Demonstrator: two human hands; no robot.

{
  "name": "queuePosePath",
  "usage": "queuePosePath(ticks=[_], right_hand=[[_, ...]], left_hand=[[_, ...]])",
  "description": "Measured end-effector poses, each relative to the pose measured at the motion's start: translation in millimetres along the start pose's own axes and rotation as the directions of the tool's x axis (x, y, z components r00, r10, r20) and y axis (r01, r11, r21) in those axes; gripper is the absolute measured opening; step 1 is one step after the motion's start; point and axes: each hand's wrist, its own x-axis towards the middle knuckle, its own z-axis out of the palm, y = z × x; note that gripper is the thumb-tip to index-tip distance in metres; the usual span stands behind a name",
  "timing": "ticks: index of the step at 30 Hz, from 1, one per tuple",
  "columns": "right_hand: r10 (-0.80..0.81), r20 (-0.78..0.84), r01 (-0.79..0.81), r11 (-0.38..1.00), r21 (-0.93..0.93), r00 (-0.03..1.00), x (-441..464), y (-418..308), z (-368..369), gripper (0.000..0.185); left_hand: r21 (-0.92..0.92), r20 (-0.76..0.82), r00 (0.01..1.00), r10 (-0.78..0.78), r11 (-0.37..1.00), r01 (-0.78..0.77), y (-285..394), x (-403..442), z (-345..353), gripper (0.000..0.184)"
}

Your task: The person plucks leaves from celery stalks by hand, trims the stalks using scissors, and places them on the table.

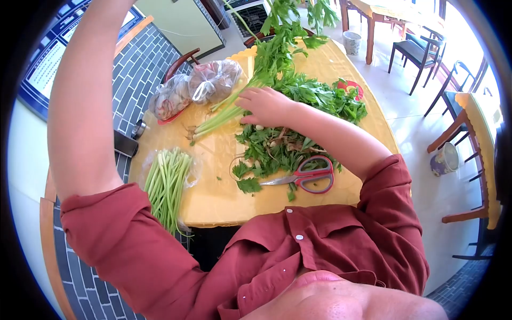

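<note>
My right hand point(264, 108) is closed over a bunch of celery stalks point(218, 121), back of the hand upward, fingertips partly hidden. The roots of the bunch point to the lower left; its leafy tops point(277, 58) extend up past the top edge. My left arm reaches up along the left side, its hand outside the frame. Beneath and beside my right forearm lies a pile of loose celery leaves point(320, 98). Scissors with red and grey handles point(314, 175) rest open near the front edge, touching the leaves. Leafless stalks point(168, 184) lie on clear plastic at the left front.
Two clear plastic bags of food point(214, 80) sit at the back left of the yellow-covered table point(213, 197). A red round item point(352, 89) shows at the right edge. Beyond are chairs point(418, 56), another table point(480, 114) and buckets point(445, 159). A brick-patterned wall stands left.
</note>
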Motion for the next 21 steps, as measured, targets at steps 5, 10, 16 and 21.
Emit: queuePosePath(ticks=[5, 10, 16, 21], right_hand=[[-0.059, -0.15, 0.005, 0.941, -0.338, 0.987, 24, 55, -9, 0.054], [0.409, 0.384, -0.376, 0.912, -0.161, 0.828, 24, 102, -6, 0.055], [0.408, 0.371, -0.386, 0.913, -0.135, 0.834, 33, 118, 3, 0.052], [0.242, 0.111, -0.254, 0.961, 0.11, 0.964, 28, 83, -43, 0.035]], left_hand=[[-0.001, 0.026, 0.997, -0.073, 0.997, 0.073, 0, -8, -20, 0.017], [0.177, -0.105, 0.986, -0.129, 0.973, 0.146, -32, -20, -33, 0.016], [0.026, -0.17, 0.971, -0.167, 0.984, 0.174, -80, -32, -23, 0.023], [-0.065, 0.05, 0.975, -0.219, 0.973, 0.222, -154, -22, 52, 0.041]])
